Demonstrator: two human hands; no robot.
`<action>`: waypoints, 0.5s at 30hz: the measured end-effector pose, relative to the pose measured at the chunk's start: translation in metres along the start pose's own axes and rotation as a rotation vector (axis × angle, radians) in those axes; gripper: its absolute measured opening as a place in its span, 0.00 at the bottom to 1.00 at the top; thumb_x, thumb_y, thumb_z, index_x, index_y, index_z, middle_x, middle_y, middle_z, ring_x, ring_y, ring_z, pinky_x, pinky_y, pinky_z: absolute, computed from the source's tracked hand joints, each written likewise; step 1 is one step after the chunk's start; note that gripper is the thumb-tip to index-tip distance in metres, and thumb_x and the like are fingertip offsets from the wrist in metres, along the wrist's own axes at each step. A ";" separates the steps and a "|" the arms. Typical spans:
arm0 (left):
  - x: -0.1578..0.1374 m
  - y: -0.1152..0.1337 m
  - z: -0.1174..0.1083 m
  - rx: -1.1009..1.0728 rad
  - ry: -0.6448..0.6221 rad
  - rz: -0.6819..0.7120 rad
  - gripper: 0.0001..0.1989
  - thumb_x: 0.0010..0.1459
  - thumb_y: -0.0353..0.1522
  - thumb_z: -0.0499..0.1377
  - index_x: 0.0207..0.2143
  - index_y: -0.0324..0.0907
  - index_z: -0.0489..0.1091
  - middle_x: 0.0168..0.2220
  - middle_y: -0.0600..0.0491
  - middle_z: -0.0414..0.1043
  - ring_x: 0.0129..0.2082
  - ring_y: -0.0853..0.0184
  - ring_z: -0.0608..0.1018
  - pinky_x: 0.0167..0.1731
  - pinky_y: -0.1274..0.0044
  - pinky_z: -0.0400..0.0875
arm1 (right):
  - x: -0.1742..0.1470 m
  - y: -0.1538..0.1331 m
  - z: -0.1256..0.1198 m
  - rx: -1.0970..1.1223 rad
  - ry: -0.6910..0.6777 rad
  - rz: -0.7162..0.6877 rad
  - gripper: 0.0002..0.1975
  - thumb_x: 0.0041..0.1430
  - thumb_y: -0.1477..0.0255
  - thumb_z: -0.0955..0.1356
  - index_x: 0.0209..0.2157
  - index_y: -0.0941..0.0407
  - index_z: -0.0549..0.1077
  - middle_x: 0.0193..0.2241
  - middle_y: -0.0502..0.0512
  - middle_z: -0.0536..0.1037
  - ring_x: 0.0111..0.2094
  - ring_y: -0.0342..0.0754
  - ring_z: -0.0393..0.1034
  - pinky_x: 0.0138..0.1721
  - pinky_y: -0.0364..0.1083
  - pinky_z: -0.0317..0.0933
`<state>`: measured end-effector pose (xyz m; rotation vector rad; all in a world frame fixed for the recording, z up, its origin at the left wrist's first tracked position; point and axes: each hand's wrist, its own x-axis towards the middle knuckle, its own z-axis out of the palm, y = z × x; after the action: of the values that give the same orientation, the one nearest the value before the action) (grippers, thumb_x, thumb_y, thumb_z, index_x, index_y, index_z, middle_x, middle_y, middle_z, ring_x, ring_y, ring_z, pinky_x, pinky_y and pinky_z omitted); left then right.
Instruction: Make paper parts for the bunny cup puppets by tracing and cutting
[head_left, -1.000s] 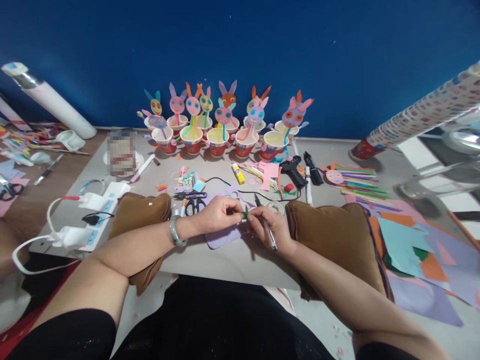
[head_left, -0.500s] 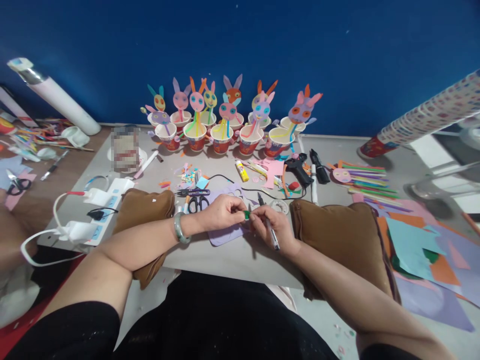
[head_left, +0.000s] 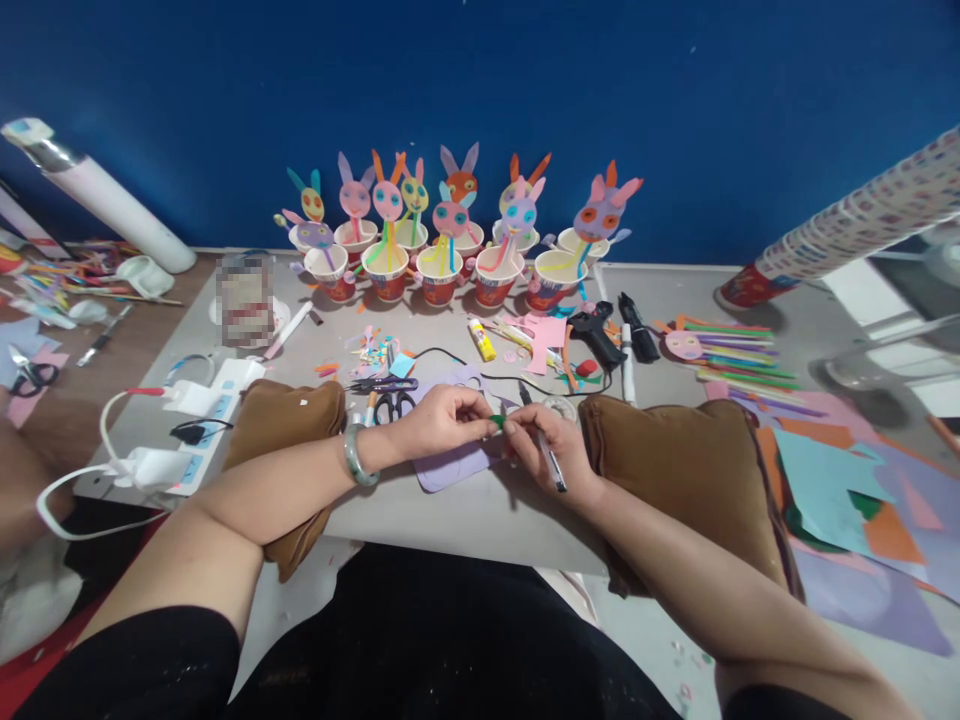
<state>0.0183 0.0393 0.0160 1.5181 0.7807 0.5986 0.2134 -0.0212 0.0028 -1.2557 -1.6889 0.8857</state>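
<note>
Between the fingertips of both hands is a small green piece of paper (head_left: 497, 421). My left hand (head_left: 448, 425), with a bangle on the wrist, pinches it from the left. My right hand (head_left: 553, 447) pinches its other side and also keeps a pen (head_left: 551, 461) tucked between the fingers, slanting down to the right. Under the hands lies a purple sheet of paper (head_left: 442, 472) with cut-outs on it. Black-handled scissors (head_left: 391, 407) rest just left of the sheet. Whatever detail the green piece carries is too small to make out.
Paper cups with rabbit-like paper heads (head_left: 439, 285) line the back. A glue gun (head_left: 598, 335), a glue stick (head_left: 481, 340) and paper scraps lie before them. Brown cushions (head_left: 675, 480) flank my arms. A power strip (head_left: 217, 425) sits left, coloured paper (head_left: 829, 490) right.
Both hands stay together at nearly the same spot. The green piece has turned slightly between the fingertips, and the camera view has shifted a little.
</note>
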 end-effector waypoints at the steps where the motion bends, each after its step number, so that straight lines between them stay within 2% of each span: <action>1: 0.000 0.000 0.000 0.016 0.006 0.019 0.07 0.54 0.32 0.65 0.29 0.37 0.74 0.25 0.54 0.76 0.25 0.73 0.74 0.27 0.81 0.68 | 0.000 0.001 0.000 -0.008 0.001 -0.013 0.09 0.66 0.64 0.67 0.33 0.52 0.70 0.17 0.46 0.75 0.16 0.42 0.68 0.19 0.41 0.61; 3: 0.000 0.001 0.000 0.053 0.016 0.076 0.06 0.56 0.32 0.64 0.30 0.37 0.75 0.27 0.53 0.77 0.26 0.72 0.75 0.28 0.80 0.69 | -0.001 0.002 0.000 -0.052 0.013 -0.087 0.06 0.66 0.67 0.67 0.34 0.53 0.70 0.18 0.46 0.76 0.17 0.42 0.69 0.20 0.41 0.62; 5: -0.002 0.003 0.000 0.118 0.031 0.148 0.04 0.57 0.30 0.63 0.32 0.38 0.77 0.30 0.51 0.79 0.28 0.71 0.77 0.31 0.79 0.70 | -0.002 0.004 -0.001 -0.153 0.055 -0.218 0.02 0.64 0.70 0.68 0.36 0.53 0.71 0.19 0.45 0.76 0.18 0.41 0.69 0.21 0.40 0.62; 8: -0.005 0.007 -0.002 0.185 0.042 0.206 0.04 0.58 0.29 0.62 0.34 0.39 0.78 0.33 0.51 0.80 0.32 0.70 0.78 0.35 0.78 0.72 | -0.001 0.009 -0.004 -0.299 0.120 -0.378 0.02 0.63 0.72 0.68 0.36 0.53 0.74 0.19 0.46 0.75 0.19 0.41 0.68 0.23 0.41 0.61; 12: -0.005 0.007 -0.003 0.105 0.037 0.109 0.08 0.61 0.35 0.63 0.35 0.37 0.76 0.32 0.51 0.79 0.31 0.71 0.78 0.33 0.79 0.72 | -0.002 0.018 -0.013 -0.488 0.101 -0.585 0.05 0.63 0.74 0.68 0.36 0.52 0.77 0.21 0.50 0.77 0.22 0.43 0.69 0.26 0.44 0.62; 15: -0.003 0.005 -0.003 -0.078 -0.068 -0.050 0.17 0.64 0.43 0.60 0.32 0.36 0.73 0.28 0.51 0.76 0.27 0.72 0.77 0.27 0.80 0.71 | -0.005 0.025 -0.020 -0.595 0.034 -0.616 0.08 0.64 0.73 0.68 0.40 0.50 0.79 0.25 0.52 0.79 0.25 0.46 0.71 0.30 0.46 0.64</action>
<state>0.0147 0.0393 0.0218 1.4360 0.7335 0.5315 0.2413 -0.0186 -0.0121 -0.9832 -2.2167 -0.0147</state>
